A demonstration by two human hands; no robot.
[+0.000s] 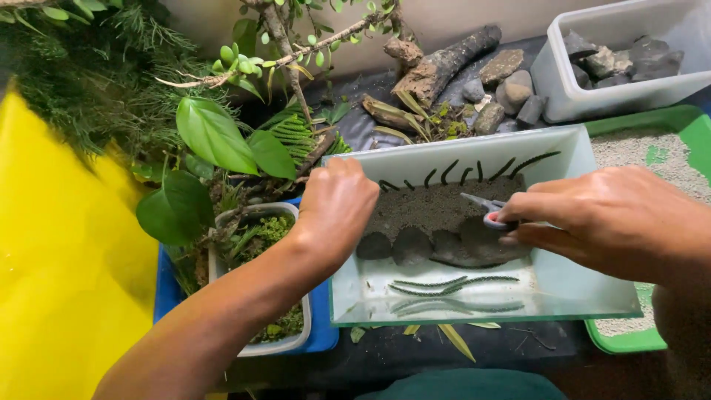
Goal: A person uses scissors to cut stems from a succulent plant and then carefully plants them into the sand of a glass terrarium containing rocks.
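Two hands work inside a glass tank [578,292] of dark soil.

The tank sits on a dark surface [400,352], with flat stones [437,247] in a row inside. The left hand [337,207] curls over the tank's back corner. The right hand [607,215] has its grip closed around small scissors [485,210] above the stones.

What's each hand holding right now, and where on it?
The right hand holds small scissors by the handle loops, blades over the soil. The left hand grips the glass tank at its left rim.
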